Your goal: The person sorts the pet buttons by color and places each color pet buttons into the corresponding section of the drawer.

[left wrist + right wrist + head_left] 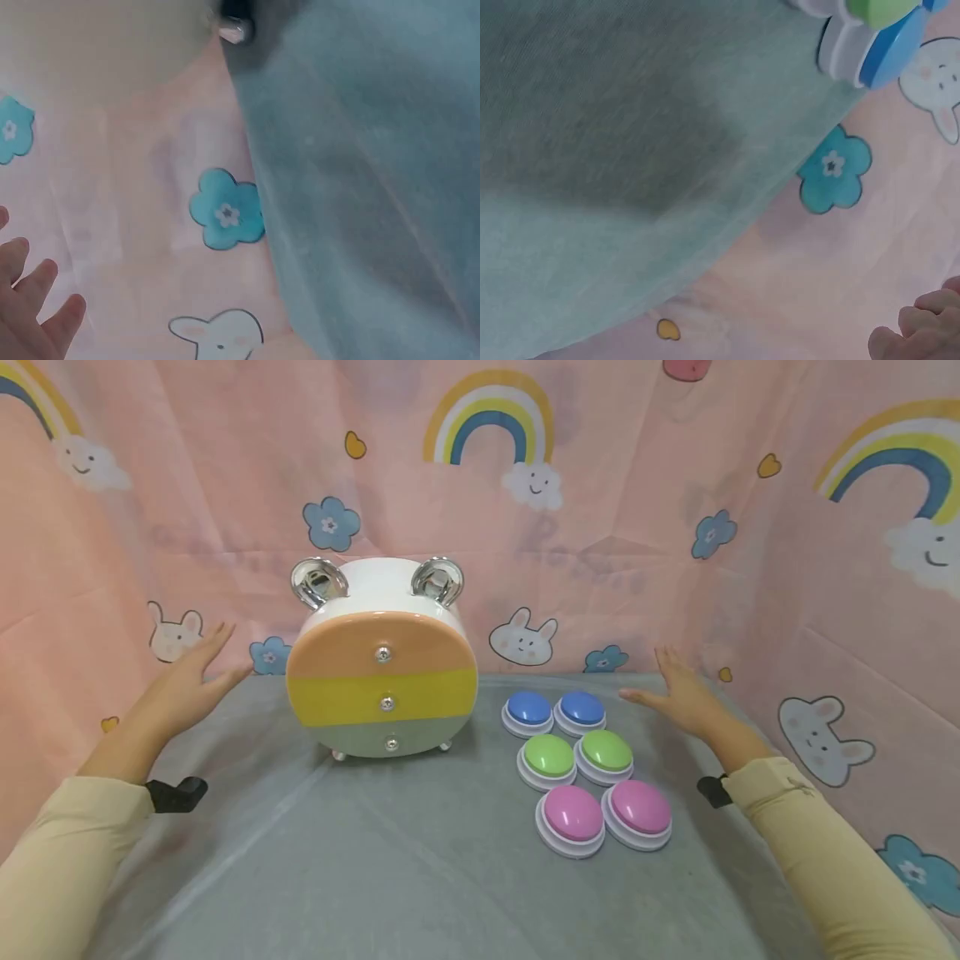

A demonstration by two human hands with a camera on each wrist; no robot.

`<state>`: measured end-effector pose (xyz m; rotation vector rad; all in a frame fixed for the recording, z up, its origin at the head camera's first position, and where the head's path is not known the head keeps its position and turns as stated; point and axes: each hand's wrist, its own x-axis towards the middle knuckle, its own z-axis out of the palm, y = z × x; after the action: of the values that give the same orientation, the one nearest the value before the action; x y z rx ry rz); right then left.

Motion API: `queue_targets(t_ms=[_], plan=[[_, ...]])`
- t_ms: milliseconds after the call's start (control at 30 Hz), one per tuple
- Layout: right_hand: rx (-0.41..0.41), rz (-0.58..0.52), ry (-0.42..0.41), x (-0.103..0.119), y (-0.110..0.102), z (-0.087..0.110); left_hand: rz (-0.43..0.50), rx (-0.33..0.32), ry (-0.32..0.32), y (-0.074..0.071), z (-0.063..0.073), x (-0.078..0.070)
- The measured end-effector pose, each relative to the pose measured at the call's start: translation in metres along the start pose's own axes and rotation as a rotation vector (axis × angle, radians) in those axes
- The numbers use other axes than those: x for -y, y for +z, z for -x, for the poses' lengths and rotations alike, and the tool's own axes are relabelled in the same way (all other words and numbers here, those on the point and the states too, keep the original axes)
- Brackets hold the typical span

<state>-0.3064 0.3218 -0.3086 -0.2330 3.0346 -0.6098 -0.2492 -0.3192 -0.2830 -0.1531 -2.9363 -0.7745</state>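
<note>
My left hand (176, 693) is raised at the left of the table, fingers straight and thumb spread, holding nothing. To its right stands a small rounded cabinet (382, 685) with orange, yellow and grey-green drawer fronts, a silver knob on each and two shiny ears on top. At the other side my right hand (682, 693) is held up with straight fingers, also bare of any object. Nearest to it are paired dome push buttons: blue (582, 708), green (606, 751) and pink (641, 807), all on white bases. Fingertips show at the lower corners of both wrist views.
A grey cloth (360, 877) covers the table. Pink curtain fabric (622, 543) printed with rainbows, rabbits and flowers hangs behind and along both sides. The cabinet stands near the back edge, left of the buttons, on short feet (339, 755).
</note>
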Motion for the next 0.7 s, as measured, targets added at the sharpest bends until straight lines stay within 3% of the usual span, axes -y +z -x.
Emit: queue_targets(t_ms=[333,700], plan=[[0.038,-0.043,0.028,0.013,0.001,0.009,0.045,-0.014,0.023,0.002,-0.001,-0.025],[0.022,-0.067,-0.025,0.033,0.007,0.015,0.111,-0.015,0.02,-0.003,0.008,-0.041]])
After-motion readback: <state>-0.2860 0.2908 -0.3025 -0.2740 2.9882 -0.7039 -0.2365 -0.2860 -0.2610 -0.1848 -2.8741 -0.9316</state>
